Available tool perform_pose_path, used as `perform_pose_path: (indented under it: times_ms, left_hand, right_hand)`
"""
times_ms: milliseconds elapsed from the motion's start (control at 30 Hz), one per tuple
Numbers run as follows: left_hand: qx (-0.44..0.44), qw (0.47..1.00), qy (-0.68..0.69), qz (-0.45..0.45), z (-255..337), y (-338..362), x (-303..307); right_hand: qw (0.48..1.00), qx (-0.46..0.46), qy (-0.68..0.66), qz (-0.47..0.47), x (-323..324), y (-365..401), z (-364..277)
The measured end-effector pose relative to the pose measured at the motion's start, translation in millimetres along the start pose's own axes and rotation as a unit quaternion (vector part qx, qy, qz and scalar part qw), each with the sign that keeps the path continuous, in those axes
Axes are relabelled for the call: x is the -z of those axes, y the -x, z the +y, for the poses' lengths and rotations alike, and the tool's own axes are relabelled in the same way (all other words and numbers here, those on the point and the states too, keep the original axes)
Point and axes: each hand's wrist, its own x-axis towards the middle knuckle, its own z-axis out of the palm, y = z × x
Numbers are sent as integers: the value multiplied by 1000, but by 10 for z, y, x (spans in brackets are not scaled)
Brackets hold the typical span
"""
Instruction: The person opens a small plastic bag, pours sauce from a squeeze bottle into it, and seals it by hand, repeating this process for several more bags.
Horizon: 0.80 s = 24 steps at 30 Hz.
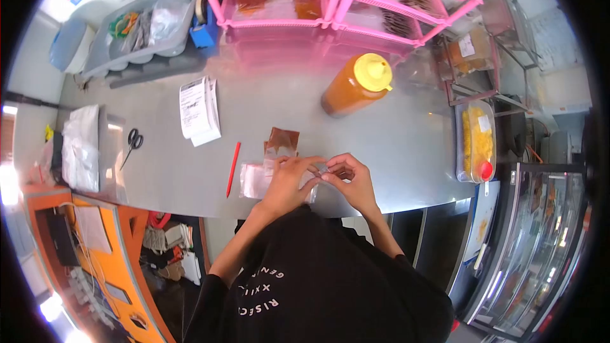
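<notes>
My left hand (290,183) and my right hand (353,183) meet near the table's front edge, fingertips pinched together on a small clear plastic bag (323,169). Most of the bag is hidden by the fingers. Just beyond my left hand lies a sachet of reddish-brown sauce (283,138). Under and beside that hand is a stack of flat, clear plastic bags (253,181). A red pen (233,169) rests to the left of the stack. Farther back on the right stands a squeeze bottle (357,86) of orange-brown sauce with a yellow cap.
Scissors (132,146) and printed receipts (199,111) lie on the metal table (406,146). Pink racks (273,23) holding sauce packets stand at the back. A grey organiser (108,57) is at back left, white plastic bags (81,146) at left, and a tub of yellow food (476,143) at right.
</notes>
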Motion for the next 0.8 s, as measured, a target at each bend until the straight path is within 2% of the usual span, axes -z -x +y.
perform_pose_path:
  times_ms: [100, 200, 367, 467, 567, 667, 767, 800]
  left_hand:
    - [-19, 999, 1, 29, 38, -93, 149]
    - [-48, 997, -34, 52, 116, -161, 244]
    - [-36, 993, -28, 111, 85, -190, 239]
    - [-38, 983, -55, 172, 142, -228, 255]
    - [-11, 945, 8, 326, 370, -245, 144]
    - [-13, 980, -65, 187, 239, -188, 176]
    - [82, 986, 81, 122, 152, -173, 182]
    - [71, 987, 68, 125, 205, -193, 200]
  right_hand:
    - [998, 11, 49, -33, 131, -15, -82]
    - [993, -15, 68, -91, 186, -34, -147]
    - [994, -9, -38, -103, 62, -111, -18]
    - [996, 7, -43, -76, -4, -119, -80]
    - [998, 51, -7, -24, -57, -150, -165]
    - [992, 98, 63, 38, -123, -161, -233]
    - [974, 138, 160, 83, -181, -147, -277]
    - [972, 141, 171, 86, -189, -138, -305]
